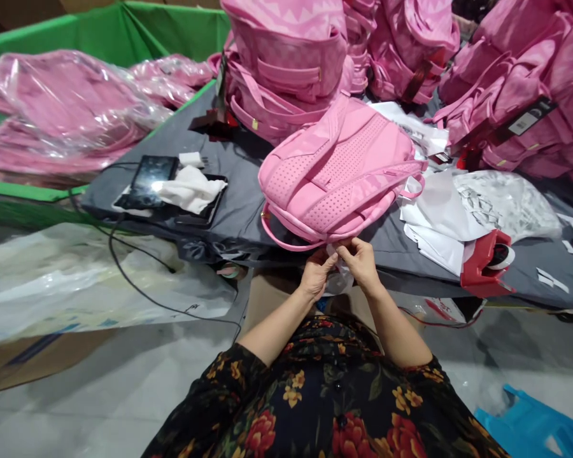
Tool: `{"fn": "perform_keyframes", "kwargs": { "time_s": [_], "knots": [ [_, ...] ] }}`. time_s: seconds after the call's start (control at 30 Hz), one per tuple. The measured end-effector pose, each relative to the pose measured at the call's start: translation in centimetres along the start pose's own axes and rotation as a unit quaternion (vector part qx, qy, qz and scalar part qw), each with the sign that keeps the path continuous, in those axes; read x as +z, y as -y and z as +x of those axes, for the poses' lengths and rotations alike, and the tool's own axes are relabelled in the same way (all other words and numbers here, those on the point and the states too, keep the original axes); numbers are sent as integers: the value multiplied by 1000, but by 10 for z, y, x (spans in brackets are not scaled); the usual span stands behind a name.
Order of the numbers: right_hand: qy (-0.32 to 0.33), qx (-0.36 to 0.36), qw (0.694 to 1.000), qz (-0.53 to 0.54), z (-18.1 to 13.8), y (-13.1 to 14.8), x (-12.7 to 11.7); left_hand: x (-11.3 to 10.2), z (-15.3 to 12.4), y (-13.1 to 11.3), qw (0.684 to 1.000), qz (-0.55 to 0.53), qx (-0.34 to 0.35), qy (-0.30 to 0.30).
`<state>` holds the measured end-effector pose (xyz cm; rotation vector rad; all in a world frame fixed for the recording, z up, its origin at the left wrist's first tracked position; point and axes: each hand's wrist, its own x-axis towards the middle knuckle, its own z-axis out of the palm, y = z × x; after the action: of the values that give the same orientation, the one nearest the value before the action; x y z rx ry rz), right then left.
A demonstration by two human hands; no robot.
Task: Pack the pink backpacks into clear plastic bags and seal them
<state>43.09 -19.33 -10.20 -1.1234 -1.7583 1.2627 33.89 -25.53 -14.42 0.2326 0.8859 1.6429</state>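
Note:
A pink backpack (334, 172) lies on the grey-covered table, its straps and dotted back panel facing up. Just below its near edge, my left hand (316, 273) and my right hand (360, 261) meet, thumbs and fingers pinched together. Between them is a thin, translucent whitish piece (340, 280) that hangs down past the table edge. Whether it is plastic or paper I cannot tell. My fingertips are close to the bag's lower edge, and they partly hide what they grip.
More pink backpacks (291, 57) are piled behind. Plastic-wrapped pink bags (67, 102) fill a green bin (95, 38) at left. A dark tablet (153, 178) and white cloth (191, 189) lie left. A red tape dispenser (482, 267), white papers (434, 248) and a clear bag (510, 203) are right.

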Motion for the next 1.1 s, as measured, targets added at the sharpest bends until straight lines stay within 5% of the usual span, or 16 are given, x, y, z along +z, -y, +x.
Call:
{"fn": "perform_keyframes", "kwargs": {
  "time_s": [0.17,0.27,0.4,0.47,0.53,0.63,0.83,1.0,1.1],
  "knots": [
    [-89,-10,996,-28,-25,-9,-40,6,-1,-1,999,14,15,-29],
    [-245,-5,962,-117,-55,-15,-114,3,-5,2,998,42,11,-43],
    [-473,22,847,-240,-101,-19,-243,-6,-3,4,995,84,32,-44],
    [-534,64,800,-265,-118,-22,-293,-7,-1,5,994,96,31,-39],
    [-539,134,786,-272,-124,-30,-323,-7,0,4,994,100,27,-39],
    [-507,206,802,-240,-116,-44,-336,-6,-2,3,993,105,28,-39],
    [-501,194,822,-192,-93,-54,-331,-13,1,5,992,119,24,-26],
    [-501,133,798,-307,-117,-46,-316,-15,1,5,990,130,43,-19],
    [-549,145,803,-179,-129,-45,-294,-15,3,7,989,134,64,-13]
  ]
}}
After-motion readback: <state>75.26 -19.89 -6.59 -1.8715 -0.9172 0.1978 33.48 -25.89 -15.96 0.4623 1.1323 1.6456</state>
